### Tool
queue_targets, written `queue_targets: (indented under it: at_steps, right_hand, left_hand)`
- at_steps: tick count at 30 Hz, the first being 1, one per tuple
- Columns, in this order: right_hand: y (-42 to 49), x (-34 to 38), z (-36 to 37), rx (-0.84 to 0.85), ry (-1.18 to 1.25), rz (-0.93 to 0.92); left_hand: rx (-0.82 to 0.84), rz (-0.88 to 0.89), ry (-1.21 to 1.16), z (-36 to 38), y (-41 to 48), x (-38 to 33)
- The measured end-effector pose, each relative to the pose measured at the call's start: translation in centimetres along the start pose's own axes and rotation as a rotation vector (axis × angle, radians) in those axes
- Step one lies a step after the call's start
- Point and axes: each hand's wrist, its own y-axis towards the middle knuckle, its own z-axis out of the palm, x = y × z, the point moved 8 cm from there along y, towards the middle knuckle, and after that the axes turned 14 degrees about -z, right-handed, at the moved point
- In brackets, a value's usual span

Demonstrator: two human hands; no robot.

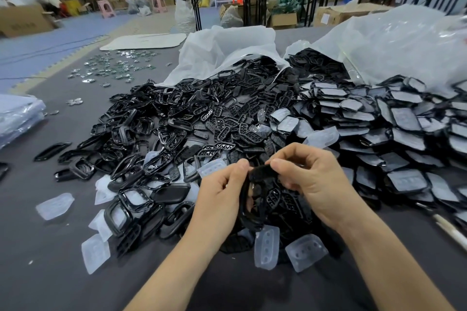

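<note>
Both of my hands hold one black plastic frame part (255, 192) just above the grey table (50, 272). My left hand (219, 194) pinches its left edge near the top, thumb against the rim. My right hand (308, 171) grips its upper right side, fingers curled over it. A big heap of black frames and perforated black inserts (192, 121) lies behind the hands. Clear soft button pads (266, 247) lie scattered near the front.
A stack of black shells with pale pads (394, 118) fills the right side. Two white plastic bags (227, 50) spill parts at the back. Small circuit boards (113, 65) lie far left. A clear-wrapped pile (17, 116) sits at the left edge.
</note>
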Motion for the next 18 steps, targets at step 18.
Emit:
queue_targets:
  at_steps: [18]
  right_hand:
    - [-1.0,-1.1,1.9,-0.010,0.195,0.131]
  left_hand:
    - [-0.187,0.091,0.106,-1.7,0.3,0.2]
